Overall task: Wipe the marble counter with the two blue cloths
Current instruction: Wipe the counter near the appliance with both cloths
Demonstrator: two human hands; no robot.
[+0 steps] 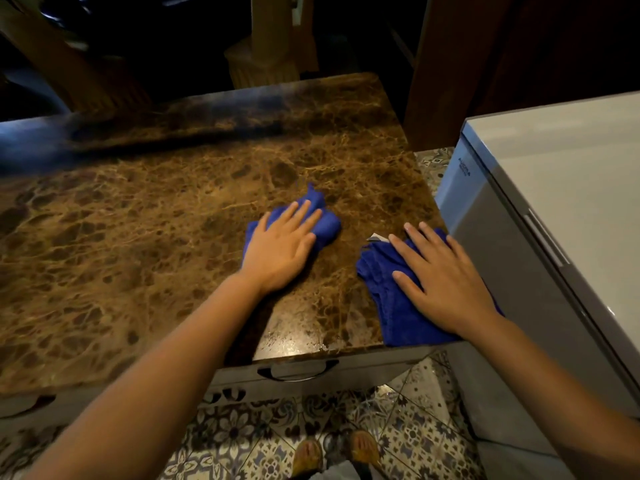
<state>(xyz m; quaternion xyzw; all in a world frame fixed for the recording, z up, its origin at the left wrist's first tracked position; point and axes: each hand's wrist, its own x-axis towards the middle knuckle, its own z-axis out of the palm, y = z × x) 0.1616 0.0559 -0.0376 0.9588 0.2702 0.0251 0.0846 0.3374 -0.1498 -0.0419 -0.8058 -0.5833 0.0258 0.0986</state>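
Hands: two, bare, both laid palm-down and flat with fingers extended. The left hand [282, 245] is reached forward over the marble counter [121, 237], fingers slightly spread and pointed toward the far right corner, pressed on the left blue cloth [327, 225]; nothing is gripped. The right hand [441, 280] is set near the counter's right edge, fingers fanned wide and angled toward the far left, pressed flat on the right blue cloth [391, 306]; nothing is gripped either. Both forearms are extended from the near edge, bare to the frame's border.

Cloths: two, deep blue, of soft towelling texture. The left one is bunched into a rumpled lump, mostly covered by the hand, well in from the edges. The right one is spread flatter, roughly rectangular, laid at the near right corner with its lower hem at the near edge. A small pale tag is seen at its far end. The two cloths are kept apart, with bare marble between them.

Counter: one, polished brown stone veined in tan, glossy, with a rounded far right corner.

Drawer handle [298, 370]: one, dark, curved, mounted below the near edge.

Appliance [571, 188]: one, white-grey, box-shaped, stood just beside the counter's right edge.

Floor tiles [270, 427]: patterned, floral.
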